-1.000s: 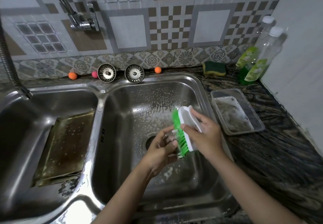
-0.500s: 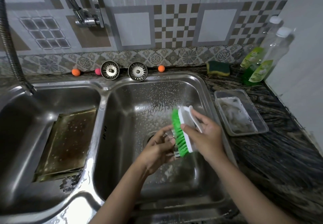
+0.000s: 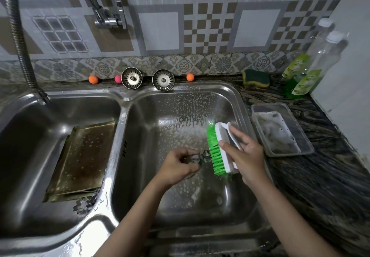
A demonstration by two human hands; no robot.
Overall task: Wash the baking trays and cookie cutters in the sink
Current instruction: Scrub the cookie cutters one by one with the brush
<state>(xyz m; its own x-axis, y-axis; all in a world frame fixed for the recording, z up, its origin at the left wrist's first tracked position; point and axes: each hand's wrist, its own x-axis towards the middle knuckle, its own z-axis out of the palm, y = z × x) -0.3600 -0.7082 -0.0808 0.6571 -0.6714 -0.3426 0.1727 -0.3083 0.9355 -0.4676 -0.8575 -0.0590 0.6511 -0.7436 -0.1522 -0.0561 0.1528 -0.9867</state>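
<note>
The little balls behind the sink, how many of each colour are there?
Orange balls: 2
Pink balls: 1
Total: 3

- We're looking down into a home kitchen: a double-bowl stainless sink (image 3: 124, 104) is filling the middle of the frame.
- Patterned wall tiles (image 3: 160, 30) are running across the top, with a wall-mounted tap (image 3: 109, 19) sitting at upper left.
- Two drain strainers (image 3: 131, 78) are leaning at the sink's back edge.
- A scouring sponge (image 3: 256, 78) and dish-soap bottles (image 3: 306, 76) are standing on the dark stone counter (image 3: 330, 176) at upper right.
</note>
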